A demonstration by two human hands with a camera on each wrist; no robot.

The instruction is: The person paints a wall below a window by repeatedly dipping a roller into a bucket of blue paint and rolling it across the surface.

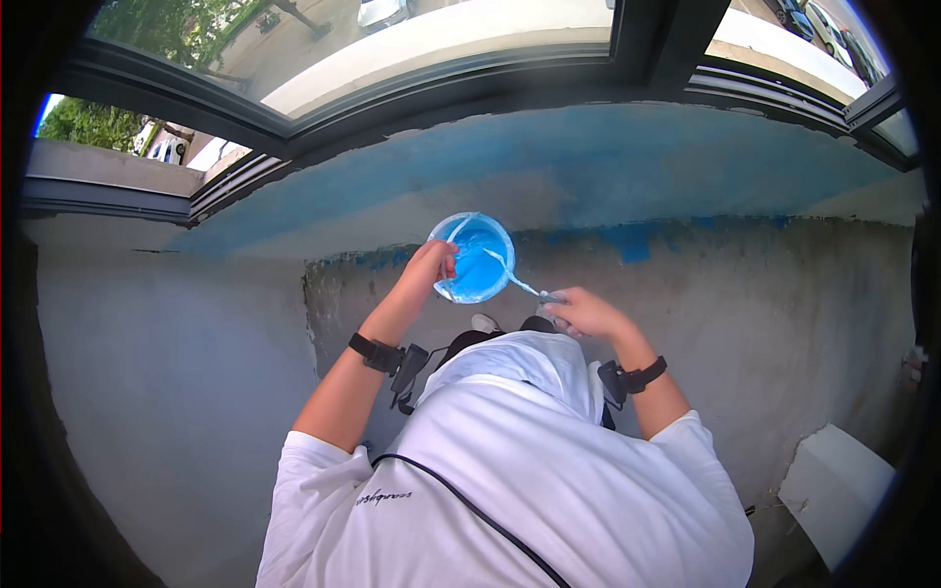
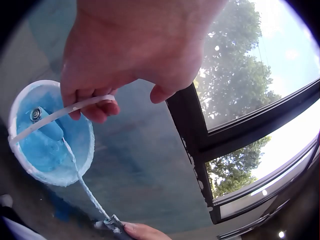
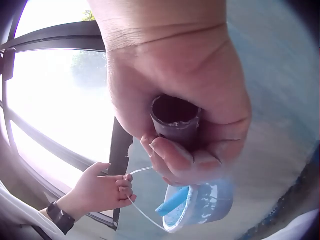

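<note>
A white bucket (image 1: 506, 242) with blue paint inside hangs by its pale handle (image 2: 62, 113), round which the fingers of my left hand (image 1: 431, 263) are curled. My right hand (image 1: 586, 314) grips the grey tubular grip (image 3: 176, 120) of a paint roller, its hollow end facing the right wrist camera. The roller's paint-coated wire frame (image 2: 83, 184) reaches over the rim into the bucket. In the left wrist view, the blue roller sleeve (image 2: 50, 129) lies inside against the paint. Paint smears cover the bucket's rim.
Ahead is a wall (image 1: 549, 157) partly painted blue, beneath dark-framed windows (image 1: 441, 83). Lower, the grey surface (image 1: 725, 314) carries blue splashes along its top edge. A white panel-like object (image 1: 833, 490) stands at the lower right. A shoe (image 1: 484, 322) shows below the bucket.
</note>
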